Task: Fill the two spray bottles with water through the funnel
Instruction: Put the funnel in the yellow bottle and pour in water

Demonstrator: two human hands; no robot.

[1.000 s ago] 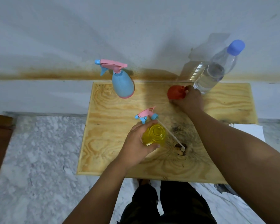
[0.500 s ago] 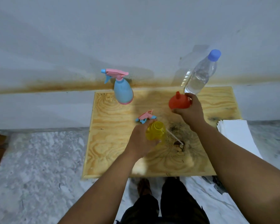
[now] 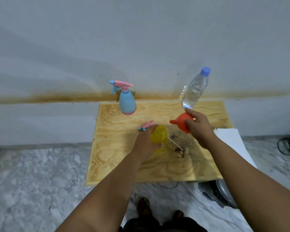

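Observation:
My left hand grips the open yellow spray bottle, which stands upright mid-table with its neck uncovered. Its pink and blue spray head lies on the wood just behind it, with the dip tube stretching to the right. My right hand holds the red funnel in the air, its spout pointing left toward the yellow bottle. A blue spray bottle with its head on stands at the back left. A clear water bottle with a blue cap stands at the back right.
The plywood table sits against a white wall with a rusty stain line. A stack of white paper lies at its right edge. A dark stain marks the wood near the dip tube's end. Marble floor surrounds the table, with a cable at far right.
My right hand has lifted the red funnel off the table and turned it so the spout points left. My left hand keeps its hold on the yellow bottle. The view has pulled back.

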